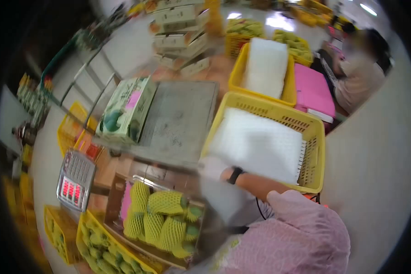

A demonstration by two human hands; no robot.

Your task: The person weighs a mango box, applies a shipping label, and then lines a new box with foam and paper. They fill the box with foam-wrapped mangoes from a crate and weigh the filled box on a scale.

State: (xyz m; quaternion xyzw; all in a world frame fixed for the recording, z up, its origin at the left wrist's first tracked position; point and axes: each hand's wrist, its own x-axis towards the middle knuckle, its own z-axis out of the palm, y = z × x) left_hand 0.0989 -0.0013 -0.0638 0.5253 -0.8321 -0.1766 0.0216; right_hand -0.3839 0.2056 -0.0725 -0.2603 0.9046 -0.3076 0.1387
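My right hand (pixel 212 168), blurred and seemingly in a white glove, reaches across the left edge of a yellow basket (pixel 316 160); a dark watch is on its wrist. From its closed fingers hangs a thin white sheet (pixel 221 196), smeared by motion. Inside the basket lies a stack of white sheets (pixel 260 141). Below and left of the hand, an open carton (pixel 114 203) holds several green mangoes (pixel 166 203) in yellow foam nets, with pink paper along one side. My left hand does not show.
A printed carton (pixel 125 109) sits on a grey platform scale (pixel 182 118); its display (pixel 75 182) glows red at left. Fruit-filled yellow crates (pixel 109 242) stand at lower left. Behind are a second basket (pixel 237 73), stacked cartons (pixel 176 41) and a seated person (pixel 360 77).
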